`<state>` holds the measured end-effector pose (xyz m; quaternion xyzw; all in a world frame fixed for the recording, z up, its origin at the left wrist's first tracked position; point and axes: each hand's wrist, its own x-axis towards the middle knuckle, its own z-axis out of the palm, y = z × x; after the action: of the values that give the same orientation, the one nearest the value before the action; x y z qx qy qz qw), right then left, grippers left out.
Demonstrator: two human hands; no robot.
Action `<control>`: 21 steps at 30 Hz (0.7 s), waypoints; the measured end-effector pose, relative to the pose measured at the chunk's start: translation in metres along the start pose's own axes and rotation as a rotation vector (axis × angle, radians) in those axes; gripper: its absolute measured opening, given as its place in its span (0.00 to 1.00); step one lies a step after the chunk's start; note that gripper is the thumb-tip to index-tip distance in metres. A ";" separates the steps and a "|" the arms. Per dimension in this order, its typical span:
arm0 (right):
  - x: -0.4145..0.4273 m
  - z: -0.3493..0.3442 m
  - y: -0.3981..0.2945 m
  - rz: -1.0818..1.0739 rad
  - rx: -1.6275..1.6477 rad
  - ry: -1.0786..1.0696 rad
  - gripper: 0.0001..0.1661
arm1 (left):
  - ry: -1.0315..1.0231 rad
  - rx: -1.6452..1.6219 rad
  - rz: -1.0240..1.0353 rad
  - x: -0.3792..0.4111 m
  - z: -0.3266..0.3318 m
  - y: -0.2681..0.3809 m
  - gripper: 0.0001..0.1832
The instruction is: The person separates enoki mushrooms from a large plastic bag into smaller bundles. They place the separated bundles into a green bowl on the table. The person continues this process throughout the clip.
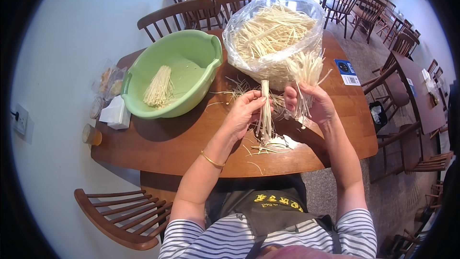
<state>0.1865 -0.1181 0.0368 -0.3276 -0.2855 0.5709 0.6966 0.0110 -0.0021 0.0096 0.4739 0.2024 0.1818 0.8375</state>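
Observation:
Between the thumb and fingers of my left hand (pixel 246 109) is a slim bundle of enoki mushrooms (pixel 265 115), held upright over the table with its caps pointing down. My right hand (pixel 313 104) grips a larger, looser clump of enoki (pixel 305 66), whose strands fan out above and below the fist. Just beyond my hands stands a clear plastic bag (pixel 237 57) heaped with enoki (pixel 275 30). To the left, a green plastic basin (pixel 190 59) holds one bunch of enoki (pixel 160 86) on its bottom. Loose strands (pixel 271 148) lie beneath my left hand.
The wooden table (pixel 169 151) meets the wall on the left. Along that side are a tissue pack (pixel 116 113), a jar (pixel 92 135) and small plastic bags (pixel 107 79). A blue-and-white card (pixel 346 72) lies at the right edge. A wooden chair (pixel 122 219) stands near my left side.

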 end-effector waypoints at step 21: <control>0.001 0.003 0.011 0.345 -0.250 0.000 0.15 | -0.080 -0.049 0.016 -0.004 0.006 0.003 0.09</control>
<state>0.1775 -0.1150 0.0304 -0.4555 -0.2938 0.6419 0.5423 0.0100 -0.0070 0.0160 0.4619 0.1604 0.1741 0.8548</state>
